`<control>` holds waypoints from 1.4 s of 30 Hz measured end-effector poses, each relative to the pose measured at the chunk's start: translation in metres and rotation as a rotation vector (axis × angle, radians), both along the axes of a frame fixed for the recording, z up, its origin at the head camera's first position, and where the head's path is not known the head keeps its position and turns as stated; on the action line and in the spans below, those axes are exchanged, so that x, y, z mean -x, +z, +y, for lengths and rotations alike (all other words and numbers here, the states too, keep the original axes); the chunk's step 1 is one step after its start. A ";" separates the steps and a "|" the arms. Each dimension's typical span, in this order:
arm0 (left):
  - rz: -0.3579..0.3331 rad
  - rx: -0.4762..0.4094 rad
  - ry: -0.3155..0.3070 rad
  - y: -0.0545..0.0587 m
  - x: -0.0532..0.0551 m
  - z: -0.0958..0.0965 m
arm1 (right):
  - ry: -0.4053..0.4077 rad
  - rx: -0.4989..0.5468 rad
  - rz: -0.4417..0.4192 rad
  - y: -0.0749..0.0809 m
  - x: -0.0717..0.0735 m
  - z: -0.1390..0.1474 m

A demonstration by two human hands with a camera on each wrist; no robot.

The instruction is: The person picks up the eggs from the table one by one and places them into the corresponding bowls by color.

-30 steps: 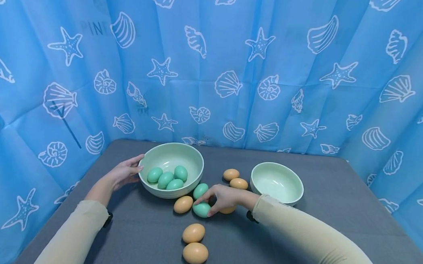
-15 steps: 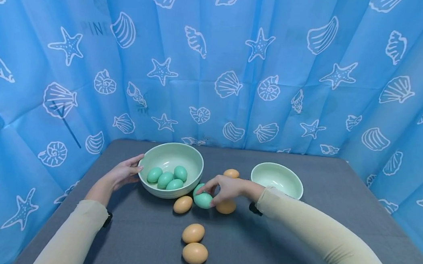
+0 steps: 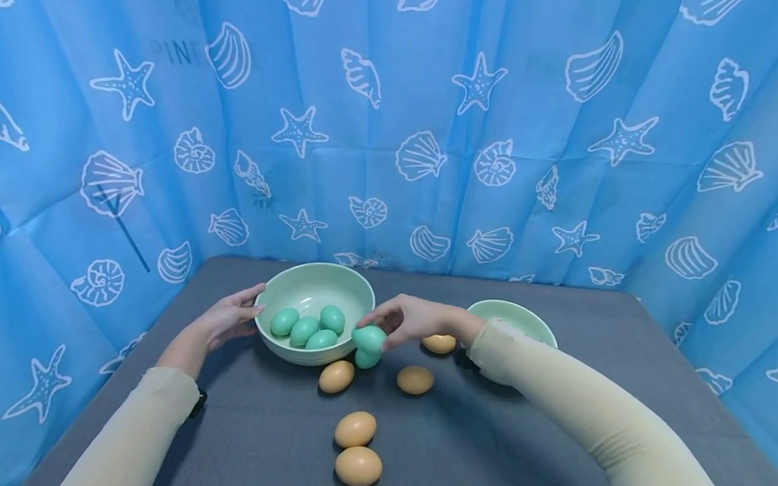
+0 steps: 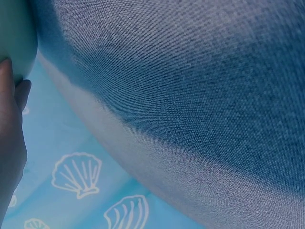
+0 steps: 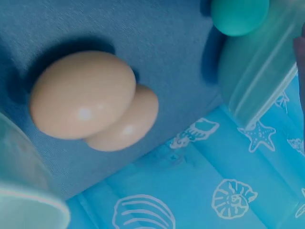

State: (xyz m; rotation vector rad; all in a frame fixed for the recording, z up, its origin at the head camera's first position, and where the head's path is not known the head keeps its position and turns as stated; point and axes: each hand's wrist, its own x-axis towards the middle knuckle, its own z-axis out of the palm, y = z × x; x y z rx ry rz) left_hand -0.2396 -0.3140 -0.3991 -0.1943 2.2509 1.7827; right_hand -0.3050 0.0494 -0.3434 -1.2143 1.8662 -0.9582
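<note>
My right hand [image 3: 414, 320] pinches a green egg [image 3: 369, 338] between thumb and fingers, just right of the large pale green bowl [image 3: 353, 285]. Below the held egg, partly covered by it, another green egg [image 3: 367, 360] lies beside the bowl. Several green eggs rest together inside the large bowl. At that bowl's left side, my left hand [image 3: 227, 316] holds the rim, its thumb lapping over the edge. The left wrist view shows fingers [image 4: 7, 81] against the bowl's outer wall [image 4: 19, 38].
Brown eggs lie about the grey table: one by the large bowl [image 3: 336, 377], a pair in front [image 3: 358, 449], one below my right hand [image 3: 415, 380], another under the wrist [image 3: 438, 343]. A smaller green bowl [image 3: 515, 314] stands right, partly behind the sleeve. A blue curtain [image 3: 390, 221] hangs behind.
My right hand has lifted the green egg from the table and moved it away from me, towards the large bowl's right side. The left hand and bowl stay put.
</note>
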 end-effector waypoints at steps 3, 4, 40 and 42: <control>-0.003 -0.006 -0.001 -0.001 0.001 0.000 | -0.043 -0.020 -0.004 0.006 0.002 -0.004; -0.003 -0.006 -0.002 -0.001 0.001 0.000 | -0.054 -0.027 -0.004 0.007 0.003 -0.005; 0.014 -0.008 0.002 -0.001 0.000 -0.001 | -0.277 -0.004 0.018 0.007 0.033 -0.070; 0.016 -0.008 0.002 -0.002 0.000 -0.001 | -0.304 -0.005 -0.003 0.003 0.035 -0.074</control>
